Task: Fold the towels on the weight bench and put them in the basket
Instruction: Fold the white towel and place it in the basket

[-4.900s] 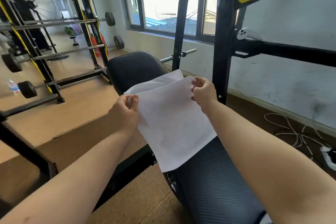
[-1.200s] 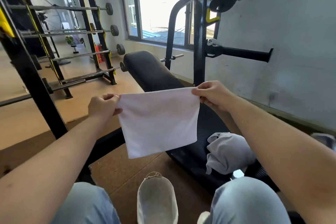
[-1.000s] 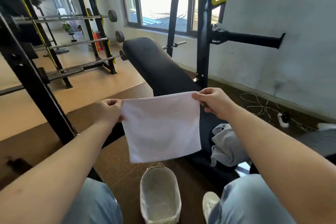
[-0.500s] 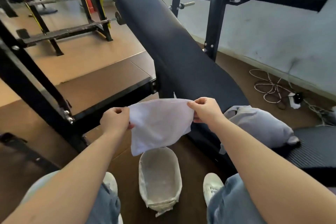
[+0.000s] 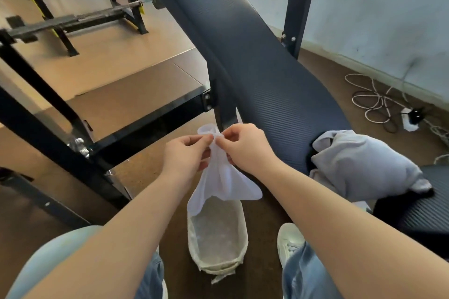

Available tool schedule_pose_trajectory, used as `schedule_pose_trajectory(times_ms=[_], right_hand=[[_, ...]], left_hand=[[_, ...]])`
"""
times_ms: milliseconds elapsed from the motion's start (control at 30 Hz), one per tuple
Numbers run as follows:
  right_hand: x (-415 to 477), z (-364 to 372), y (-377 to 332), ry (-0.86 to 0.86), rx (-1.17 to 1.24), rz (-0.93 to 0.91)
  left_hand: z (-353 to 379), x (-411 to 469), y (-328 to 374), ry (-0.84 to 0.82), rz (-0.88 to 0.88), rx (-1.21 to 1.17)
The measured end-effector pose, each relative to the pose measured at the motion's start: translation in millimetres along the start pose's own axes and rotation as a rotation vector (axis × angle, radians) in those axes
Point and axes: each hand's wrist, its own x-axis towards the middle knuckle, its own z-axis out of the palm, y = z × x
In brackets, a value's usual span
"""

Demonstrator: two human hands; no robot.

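White towel point(image 5: 223, 183) hangs over basket point(image 5: 244, 230).

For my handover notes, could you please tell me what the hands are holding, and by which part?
The left hand and right hand both pinch the white towel at its bunched top edge; the rest hangs over the basket.

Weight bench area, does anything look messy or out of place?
Yes: a crumpled grey towel lies unfolded on the black padded bench, and the pale woven basket has a frayed near rim.
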Motion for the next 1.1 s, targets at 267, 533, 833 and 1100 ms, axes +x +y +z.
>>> schedule_pose_trajectory(times_ms=[267,533,833,1100], right_hand=[[2.9,4.5,4.0,0.081,-0.119,-0.1],[1.8,7.0,4.8,0.091,-0.308,-0.302],[8.5,0.1,12.3,0.148,-0.215,-0.183],[1.8,-15.7,11.5,0.088,-0.11,-0.169]], left_hand=[[4.0,4.9,0.2,-0.022,-0.026,-0.036],[5.0,1.8,8.1,-0.127,-0.206,-0.249],[3.4,4.4,12.9,-0.215,-0.162,-0.093],[-26.3,28.6,6.5,-0.043,-0.094,0.148]])
